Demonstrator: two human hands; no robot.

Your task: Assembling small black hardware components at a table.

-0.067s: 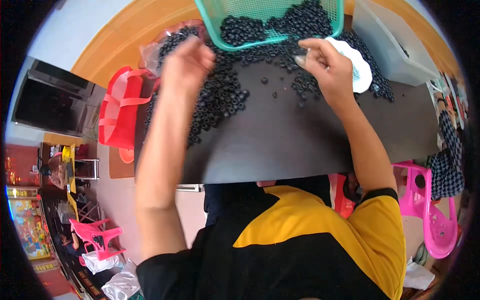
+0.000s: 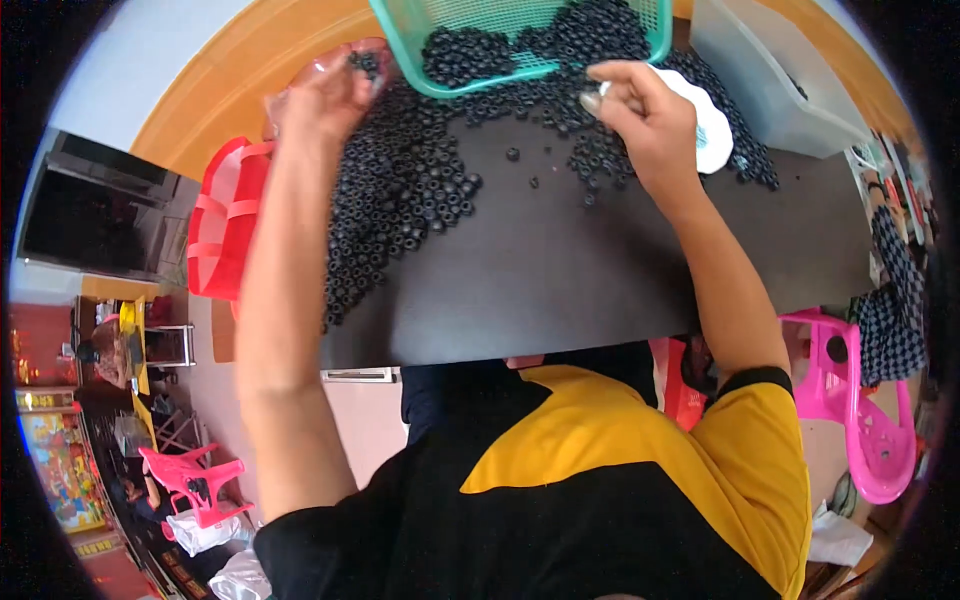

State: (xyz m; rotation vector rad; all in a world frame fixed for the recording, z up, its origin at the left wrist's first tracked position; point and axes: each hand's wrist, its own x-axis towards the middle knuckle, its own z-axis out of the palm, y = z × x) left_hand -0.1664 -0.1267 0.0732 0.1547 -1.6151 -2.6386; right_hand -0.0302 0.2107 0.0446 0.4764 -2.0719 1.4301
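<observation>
Small black ring-shaped pieces, like beads, lie in a wide heap (image 2: 400, 190) on the dark table. My left hand (image 2: 330, 105) is at the heap's far left, by a clear-and-red plastic bag (image 2: 290, 92). Its thumb and fingers are apart, with several black pieces just beyond the fingertips. My right hand (image 2: 655, 115) hovers over the pieces beside a white scalloped plate (image 2: 712, 135), partly covering it. Its fingers are curled in, thumb and forefinger a little apart; whatever lies inside the curl is hidden. A green mesh basket (image 2: 430, 88) holding more black pieces stands at the far edge.
A translucent plastic bin (image 2: 780, 100) stands at the far right. A red bag (image 2: 222, 225) hangs or stands off the table's left side. Pink plastic chairs (image 2: 855, 400) are on both sides, and a person's checkered sleeve (image 2: 890, 300) shows at right.
My left hand has moved left and slightly away, toward the plastic bag, uncovering part of the heap. My right hand keeps its curled shape in nearly the same place. The whole view has shifted slightly.
</observation>
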